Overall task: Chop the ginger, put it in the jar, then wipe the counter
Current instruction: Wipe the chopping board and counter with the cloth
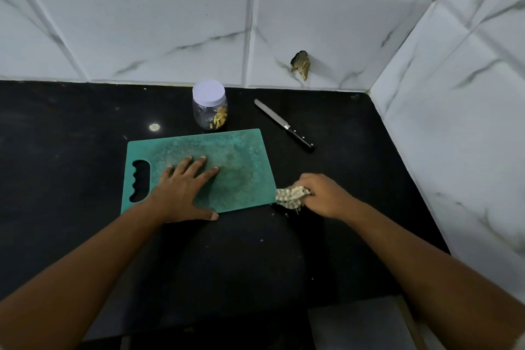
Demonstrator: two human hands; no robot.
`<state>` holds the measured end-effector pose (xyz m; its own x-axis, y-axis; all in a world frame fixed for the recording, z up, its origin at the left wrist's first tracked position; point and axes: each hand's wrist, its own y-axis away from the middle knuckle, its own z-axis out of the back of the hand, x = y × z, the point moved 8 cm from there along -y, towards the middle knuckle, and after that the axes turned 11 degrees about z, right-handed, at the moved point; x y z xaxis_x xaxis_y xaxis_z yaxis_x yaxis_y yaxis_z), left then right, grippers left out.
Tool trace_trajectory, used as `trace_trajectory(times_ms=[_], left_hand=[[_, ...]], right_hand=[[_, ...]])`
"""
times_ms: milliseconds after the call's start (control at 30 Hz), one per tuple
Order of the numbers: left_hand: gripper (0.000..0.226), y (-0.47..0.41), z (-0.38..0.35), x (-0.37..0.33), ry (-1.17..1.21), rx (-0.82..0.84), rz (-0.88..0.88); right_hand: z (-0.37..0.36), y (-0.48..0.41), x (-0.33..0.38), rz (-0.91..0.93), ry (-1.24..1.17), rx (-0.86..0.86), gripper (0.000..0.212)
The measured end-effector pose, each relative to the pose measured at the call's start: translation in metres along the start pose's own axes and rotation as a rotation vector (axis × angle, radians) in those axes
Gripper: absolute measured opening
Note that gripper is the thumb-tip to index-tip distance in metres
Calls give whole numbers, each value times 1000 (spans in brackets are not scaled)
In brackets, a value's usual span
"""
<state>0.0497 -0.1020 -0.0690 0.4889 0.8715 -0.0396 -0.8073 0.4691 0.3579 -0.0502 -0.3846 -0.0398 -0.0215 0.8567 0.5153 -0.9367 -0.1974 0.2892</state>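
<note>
Left fingers (196,164) spread flat on board (244,150); right fingers (308,182) clutch cloth (291,197) at its corner.

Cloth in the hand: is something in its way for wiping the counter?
Yes. The green cutting board lies right beside the cloth, covering that counter patch, with the left hand flat on it. The knife and jar sit farther back.
</note>
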Motion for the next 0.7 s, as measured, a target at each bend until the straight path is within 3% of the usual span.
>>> trace_trajectory(times_ms=[100,200,267,400,533,700], left_hand=[[121,-2,0,2,9,11,7],[121,-3,-1,4,21,14,9],[121,-3,-2,4,20,16,15],[121,-1,-1,4,13,2,29],[119,-2,0,7,10,-5,46],[119,-7,0,12,17,-5,51]], right_hand=[[8,11,4,-17,-87,40,22],[51,5,5,-53,-126,-208,20],[75,-6,5,-57,-18,-327,25],[44,-29,0,-82,78,-127,40],[19,-9,-4,-135,-1,-179,39],[-12,23,4,-42,-9,-16,37]])
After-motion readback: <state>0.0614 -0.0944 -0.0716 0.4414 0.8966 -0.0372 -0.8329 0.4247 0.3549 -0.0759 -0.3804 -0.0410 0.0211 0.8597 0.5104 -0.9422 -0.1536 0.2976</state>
